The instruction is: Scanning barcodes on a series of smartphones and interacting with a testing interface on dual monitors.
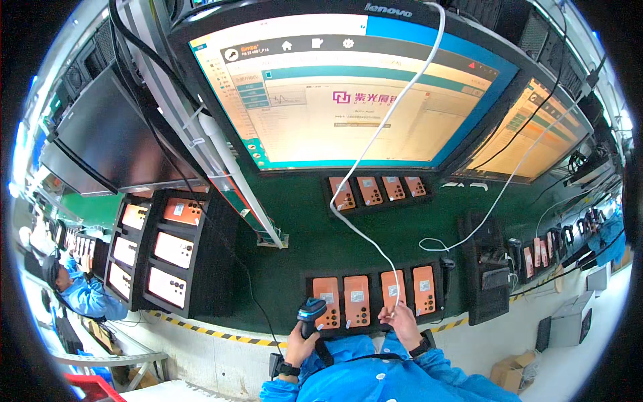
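Left hand (299,347) at 10 o'clock is gripping the scanner (311,313) | right hand (404,326) at 1 is pinching the white cable (362,232) over the third phone (391,285) at 12, seemingly mid-job, plugged-in unclear | three neighbours (357,295) are lying uncabled, done-or-left untellable | four far phones (369,191) are sitting beyond

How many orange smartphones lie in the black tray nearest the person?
4 in one row: leftmost smartphone, second smartphone, third smartphone partly behind the right hand, rightmost smartphone.

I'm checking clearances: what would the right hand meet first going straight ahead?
Probably the third orange phone from the left in the nearest black tray, though depth is unclear.
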`<move>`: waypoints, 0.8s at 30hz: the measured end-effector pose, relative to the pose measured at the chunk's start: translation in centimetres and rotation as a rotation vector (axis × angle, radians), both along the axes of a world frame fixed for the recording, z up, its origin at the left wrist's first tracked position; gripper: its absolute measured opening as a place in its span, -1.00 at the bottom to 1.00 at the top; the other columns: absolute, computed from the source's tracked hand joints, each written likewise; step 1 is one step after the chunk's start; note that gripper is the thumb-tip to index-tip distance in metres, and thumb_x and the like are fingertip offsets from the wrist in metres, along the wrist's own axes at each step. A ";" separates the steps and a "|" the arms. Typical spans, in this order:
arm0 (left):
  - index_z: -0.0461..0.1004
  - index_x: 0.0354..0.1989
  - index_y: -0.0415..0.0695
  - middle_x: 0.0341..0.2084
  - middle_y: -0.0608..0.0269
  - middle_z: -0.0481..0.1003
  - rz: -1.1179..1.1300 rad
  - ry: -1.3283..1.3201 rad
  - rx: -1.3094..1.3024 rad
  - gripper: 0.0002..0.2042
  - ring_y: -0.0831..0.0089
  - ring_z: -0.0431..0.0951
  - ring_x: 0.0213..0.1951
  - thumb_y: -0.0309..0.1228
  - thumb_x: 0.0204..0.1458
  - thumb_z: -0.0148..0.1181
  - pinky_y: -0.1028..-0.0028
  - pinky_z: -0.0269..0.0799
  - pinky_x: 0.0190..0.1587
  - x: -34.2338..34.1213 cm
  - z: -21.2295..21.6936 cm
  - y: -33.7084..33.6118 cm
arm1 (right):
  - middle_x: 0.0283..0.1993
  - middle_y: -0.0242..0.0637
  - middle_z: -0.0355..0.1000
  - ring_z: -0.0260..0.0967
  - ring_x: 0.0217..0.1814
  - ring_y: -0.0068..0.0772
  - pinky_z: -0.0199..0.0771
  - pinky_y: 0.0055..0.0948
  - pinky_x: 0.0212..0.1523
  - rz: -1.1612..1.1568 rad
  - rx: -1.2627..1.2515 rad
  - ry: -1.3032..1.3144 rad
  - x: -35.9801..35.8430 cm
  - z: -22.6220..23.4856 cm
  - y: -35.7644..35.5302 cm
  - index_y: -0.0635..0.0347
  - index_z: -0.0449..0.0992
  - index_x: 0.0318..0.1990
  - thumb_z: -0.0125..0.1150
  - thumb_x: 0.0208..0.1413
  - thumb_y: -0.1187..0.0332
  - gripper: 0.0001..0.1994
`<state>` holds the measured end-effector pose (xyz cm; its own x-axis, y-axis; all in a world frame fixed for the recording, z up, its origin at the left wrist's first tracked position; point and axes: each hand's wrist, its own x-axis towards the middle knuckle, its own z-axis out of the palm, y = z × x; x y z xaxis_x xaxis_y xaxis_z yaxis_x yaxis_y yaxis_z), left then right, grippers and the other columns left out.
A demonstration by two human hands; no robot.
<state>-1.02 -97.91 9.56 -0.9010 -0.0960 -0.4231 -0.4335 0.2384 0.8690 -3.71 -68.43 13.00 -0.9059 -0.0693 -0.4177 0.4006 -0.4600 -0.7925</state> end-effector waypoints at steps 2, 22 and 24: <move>0.41 -0.28 -0.26 -0.58 0.08 0.49 0.070 0.066 -0.106 -0.67 0.23 0.53 -0.50 -0.31 -0.17 0.26 0.29 0.42 -0.37 -0.3 0.4 -0.7 | -0.26 -0.26 0.42 0.42 -0.16 -0.35 0.46 -0.39 -0.16 0.010 -0.008 0.013 0.3 1.5 -0.5 0.14 0.36 -0.33 -0.19 0.31 0.21 -0.73; 0.19 0.17 -0.05 -0.08 -0.05 0.34 -0.190 0.377 -1.008 -0.19 0.01 0.32 -0.02 -0.15 -0.37 0.38 0.17 0.33 -0.09 -9.9 -2.0 8.3 | -0.32 -0.34 0.49 0.40 -0.32 -0.62 0.41 -0.58 -0.28 0.196 0.539 0.270 -5.8 3.9 -0.3 0.37 0.51 -0.15 0.08 0.19 0.35 -0.76; 0.17 0.17 -0.03 -0.07 -0.17 0.27 -0.150 0.383 -1.058 -0.13 -0.09 0.27 -0.01 -0.21 -0.46 0.42 0.13 0.28 -0.03 -9.6 -2.2 9.0 | -0.32 -0.34 0.49 0.40 -0.31 -0.61 0.41 -0.59 -0.27 0.252 0.504 0.312 -8.6 6.0 -1.8 0.38 0.51 -0.15 0.09 0.19 0.35 -0.76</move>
<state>-10.66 -88.88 7.35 -0.9862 -0.1215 0.1124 -0.0874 0.9590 0.2697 -12.36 -70.27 19.02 -0.9718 -0.1595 -0.1739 0.1633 0.0773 -0.9835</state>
